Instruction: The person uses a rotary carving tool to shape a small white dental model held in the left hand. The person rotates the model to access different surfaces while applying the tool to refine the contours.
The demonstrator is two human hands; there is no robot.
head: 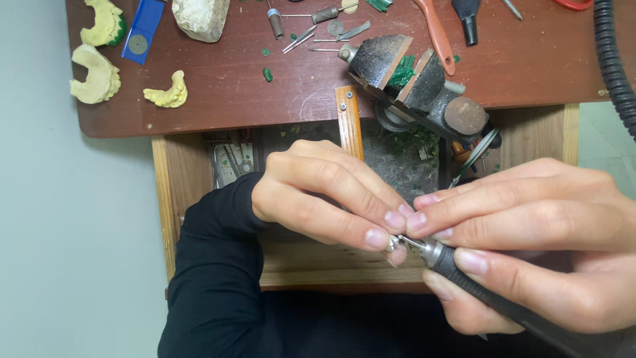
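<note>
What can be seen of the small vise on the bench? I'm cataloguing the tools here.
The vise is small, of dark, worn metal, lying tilted on the front edge of the reddish-brown bench top. Its two jaws have pale flat faces and stand apart, with green shavings caught between them. A round rust-coloured end faces lower right. Neither hand touches it.

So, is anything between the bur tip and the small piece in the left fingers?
Nothing visible: the handpiece in the right hand has its bur tip at the piece pinched by the left hand; fingertips partly hide the contact.
</note>
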